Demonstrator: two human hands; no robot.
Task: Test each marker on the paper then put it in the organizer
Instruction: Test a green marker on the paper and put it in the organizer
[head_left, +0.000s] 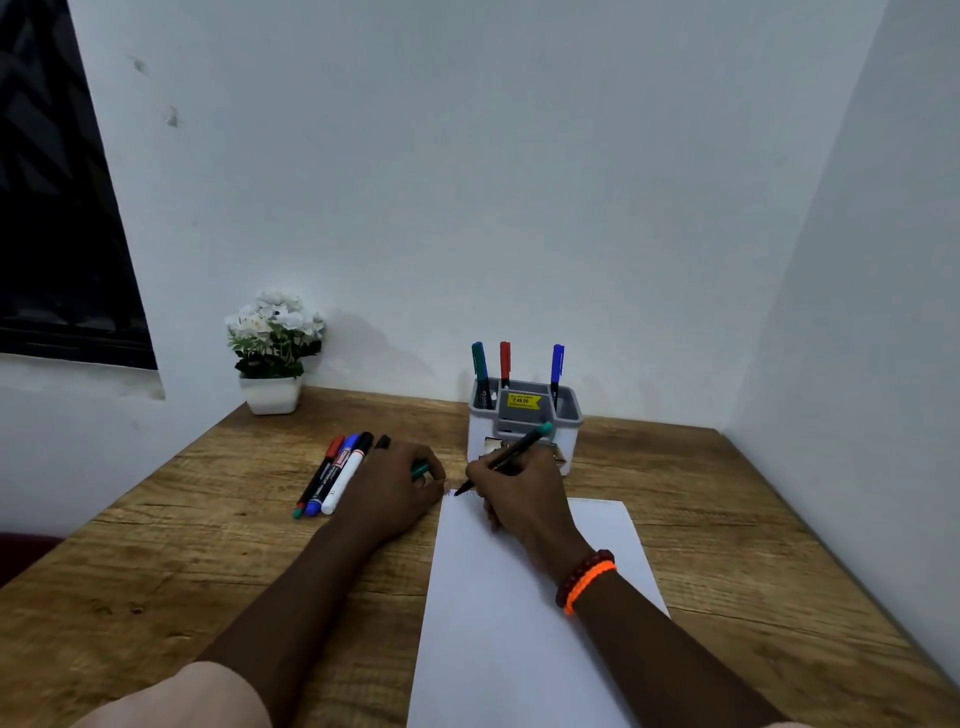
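Observation:
My right hand (514, 488) grips a slim black marker with a green end (514, 452), its uncapped tip touching the top left corner of the white paper (498, 639). My left hand (395, 488) rests on the table left of the paper, closed on a green cap (420, 471). Three more markers (332, 475) with red, blue and black caps lie side by side left of that hand; a further black one shows behind its knuckles. The white and grey organizer (522, 431) stands behind my right hand, with a green, a red and a blue marker upright in it.
A small white pot of white flowers (272, 353) sits at the table's back left corner. Walls close off the wooden table (753, 545) at the back and right. A dark window is at far left.

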